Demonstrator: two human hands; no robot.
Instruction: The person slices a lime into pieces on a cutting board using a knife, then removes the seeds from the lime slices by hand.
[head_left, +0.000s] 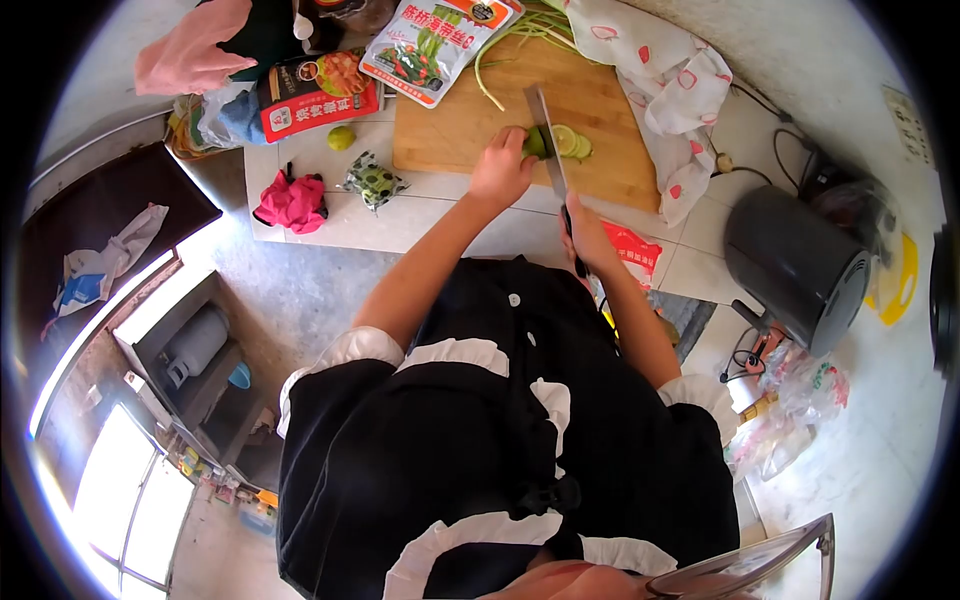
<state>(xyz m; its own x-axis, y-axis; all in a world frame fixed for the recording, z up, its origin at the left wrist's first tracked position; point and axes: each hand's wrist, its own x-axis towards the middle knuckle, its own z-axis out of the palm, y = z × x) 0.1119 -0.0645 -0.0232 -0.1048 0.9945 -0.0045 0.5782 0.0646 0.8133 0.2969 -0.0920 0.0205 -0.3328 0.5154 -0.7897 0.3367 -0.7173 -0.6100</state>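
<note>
On the wooden cutting board (450, 135), my left hand (503, 168) is closed on the uncut part of a green lime (535, 142). My right hand (588, 238) grips the black handle of a knife (546, 135). The blade stands upright between the held lime and several cut slices (570, 142), which lie overlapping just to its right. Green stalks (520, 38) rest across the board's top edge. A whole lime (341, 137) sits on the tiled counter left of the board.
Red and white food packets (318, 92) lie at the upper left. Near the counter's front edge are a pink cloth bundle (291, 198) and a small patterned packet (373, 182). A patterned cloth (690, 100) covers the board's right edge; a black kettle (795, 260) stands at right.
</note>
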